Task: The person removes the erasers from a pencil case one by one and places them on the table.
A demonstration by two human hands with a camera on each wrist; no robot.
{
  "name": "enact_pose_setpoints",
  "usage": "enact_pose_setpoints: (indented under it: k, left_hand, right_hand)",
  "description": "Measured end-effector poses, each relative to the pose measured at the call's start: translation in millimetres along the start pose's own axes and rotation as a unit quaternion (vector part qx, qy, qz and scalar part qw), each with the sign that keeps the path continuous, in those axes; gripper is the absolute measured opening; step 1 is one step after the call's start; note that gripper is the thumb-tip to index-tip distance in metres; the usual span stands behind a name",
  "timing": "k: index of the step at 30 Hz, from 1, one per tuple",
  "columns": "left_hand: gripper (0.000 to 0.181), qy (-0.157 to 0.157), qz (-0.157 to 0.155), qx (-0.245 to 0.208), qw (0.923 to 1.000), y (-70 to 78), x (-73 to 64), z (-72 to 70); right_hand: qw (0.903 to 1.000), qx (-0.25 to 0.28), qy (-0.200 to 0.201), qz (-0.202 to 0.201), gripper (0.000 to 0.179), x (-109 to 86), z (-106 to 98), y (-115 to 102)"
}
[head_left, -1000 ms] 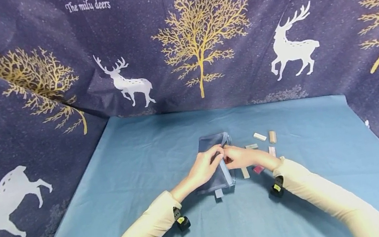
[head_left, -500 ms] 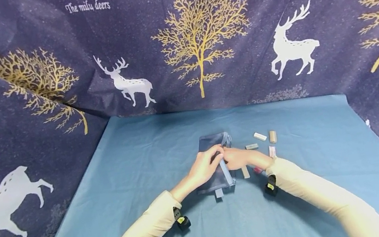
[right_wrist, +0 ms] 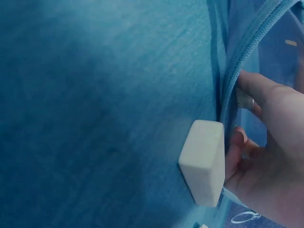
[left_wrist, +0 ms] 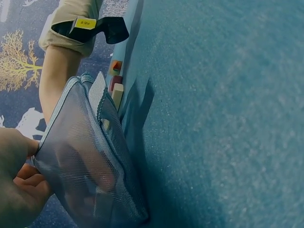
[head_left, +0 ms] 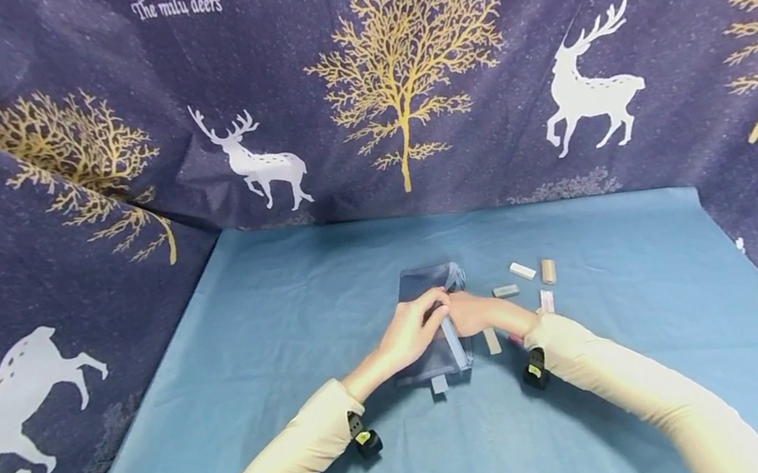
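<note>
A blue mesh zipper pouch lies on the cloth with its zipped side spread apart. My left hand pinches the edge of its opening between thumb and fingers; in the left wrist view the left hand does so at the pouch's corner. My right hand reaches into the opening, its fingers visible through the mesh. In the right wrist view a small pale eraser shows between the curled fingers of the right hand, inside the zipper edge. A white eraser lies on the cloth just outside.
Right of the pouch lie several block-shaped erasers: a white one, a tan one, a grey-green one and a pinkish-white one. A pale tag sticks out at the pouch's near edge. A patterned curtain hangs behind.
My right hand and forearm have shifted left, and the hand has moved deeper into the pouch opening, uncovering the grey-green eraser. The left hand keeps its pinch in place.
</note>
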State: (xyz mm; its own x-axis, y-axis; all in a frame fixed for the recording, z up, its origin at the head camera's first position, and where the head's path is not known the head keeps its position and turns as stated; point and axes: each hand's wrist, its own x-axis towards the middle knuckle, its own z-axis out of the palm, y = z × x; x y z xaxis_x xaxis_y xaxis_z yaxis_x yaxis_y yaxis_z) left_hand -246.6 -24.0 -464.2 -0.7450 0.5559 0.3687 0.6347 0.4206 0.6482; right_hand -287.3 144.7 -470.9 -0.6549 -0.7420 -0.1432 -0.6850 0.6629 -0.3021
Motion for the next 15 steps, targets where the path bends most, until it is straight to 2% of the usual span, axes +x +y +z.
enact_pose_setpoints:
  k: [3,9,13,15]
  left_hand:
    - [0.016,0.003,0.003,0.0,1.0,-0.5,1.0,0.2]
    - [0.015,0.006,-0.001,0.002,1.0,-1.5,1.1,0.6]
    - [0.016,-0.001,-0.002,0.003,1.0,-2.2,1.3,0.7]
    - [0.018,-0.004,0.0,0.001,1.0,-2.5,1.8,0.2]
  right_hand:
    - [0.9993,0.036,0.012,0.001,0.038,-1.1,0.1,2.2]
    - [0.9935,0.1,0.035,-0.042,0.021,-2.6,0.1,8.9]
    - [0.992,0.108,0.037,-0.055,0.004,-3.4,-1.7,11.8]
    - [0.9925,0.102,0.046,-0.048,0.013,-4.5,-3.0,13.1]
